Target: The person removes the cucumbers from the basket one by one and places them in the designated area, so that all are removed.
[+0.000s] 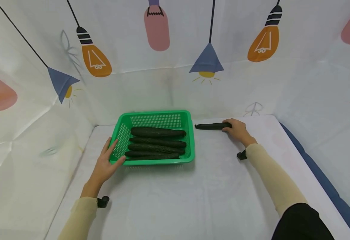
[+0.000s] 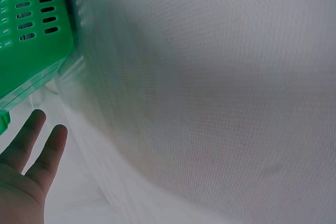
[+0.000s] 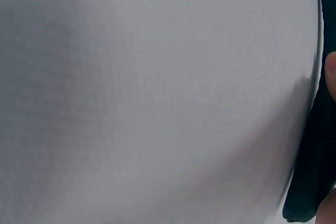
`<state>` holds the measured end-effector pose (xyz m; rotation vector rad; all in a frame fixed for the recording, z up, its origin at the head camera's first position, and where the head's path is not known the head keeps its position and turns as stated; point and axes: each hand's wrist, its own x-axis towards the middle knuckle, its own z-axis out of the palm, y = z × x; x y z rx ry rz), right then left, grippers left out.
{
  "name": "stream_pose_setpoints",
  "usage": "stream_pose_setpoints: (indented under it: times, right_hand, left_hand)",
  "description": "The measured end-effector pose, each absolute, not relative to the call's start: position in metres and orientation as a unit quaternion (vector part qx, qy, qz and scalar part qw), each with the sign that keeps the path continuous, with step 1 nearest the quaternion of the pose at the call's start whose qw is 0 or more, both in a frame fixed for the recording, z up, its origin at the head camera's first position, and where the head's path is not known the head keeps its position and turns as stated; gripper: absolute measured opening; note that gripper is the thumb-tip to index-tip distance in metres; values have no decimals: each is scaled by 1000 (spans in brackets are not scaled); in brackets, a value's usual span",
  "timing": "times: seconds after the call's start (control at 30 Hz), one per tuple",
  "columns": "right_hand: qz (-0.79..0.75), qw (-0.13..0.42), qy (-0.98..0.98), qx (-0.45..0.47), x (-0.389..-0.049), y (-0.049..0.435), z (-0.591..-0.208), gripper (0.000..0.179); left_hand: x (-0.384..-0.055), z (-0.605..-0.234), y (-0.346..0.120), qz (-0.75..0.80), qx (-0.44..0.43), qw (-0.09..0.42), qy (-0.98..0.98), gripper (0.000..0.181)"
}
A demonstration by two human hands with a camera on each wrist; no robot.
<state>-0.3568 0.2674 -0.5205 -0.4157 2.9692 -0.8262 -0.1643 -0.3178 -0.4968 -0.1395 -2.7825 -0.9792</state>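
Observation:
A green plastic basket point(image 1: 159, 162) stands on the white-covered table, with several dark green cucumbers point(image 1: 158, 132) lying side by side in it. My left hand point(image 1: 106, 164) is at the basket's left front corner, thumb by the front rim and fingers spread along the left side. In the left wrist view two straight fingers point(image 2: 48, 156) show beneath the basket's wall point(image 2: 37, 56). To the right of the basket, my right hand point(image 1: 237, 130) grips the right end of another cucumber point(image 1: 209, 126). The right wrist view catches this cucumber point(image 3: 307, 182) at its right edge, with fingertips against it.
White cloth printed with lamps and bulbs point(image 1: 96, 61) hangs behind and at both sides of the table point(image 1: 175, 203). Dark blue fabric point(image 1: 316, 171) runs along the table's right edge. A small black wrist camera point(image 1: 103, 202) sits at the left cuff.

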Motion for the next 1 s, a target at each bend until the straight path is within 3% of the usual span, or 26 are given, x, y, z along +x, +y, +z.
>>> stream_pose_setpoints:
  times: [0.43, 0.67, 1.0]
  right_hand:
    - [-287, 48, 949, -125, -360, 269, -513, 49]
    - [-289, 27, 946, -143, -360, 275, -510, 51]
    - [-368, 28, 920, -130, -356, 259, -474, 76]
  left_hand:
    - [-164, -494, -316, -331, -51, 97, -937, 84]
    - [-165, -494, -315, -331, -52, 95, -937, 85]
    - [-163, -493, -317, -336, -58, 99, -935, 85]
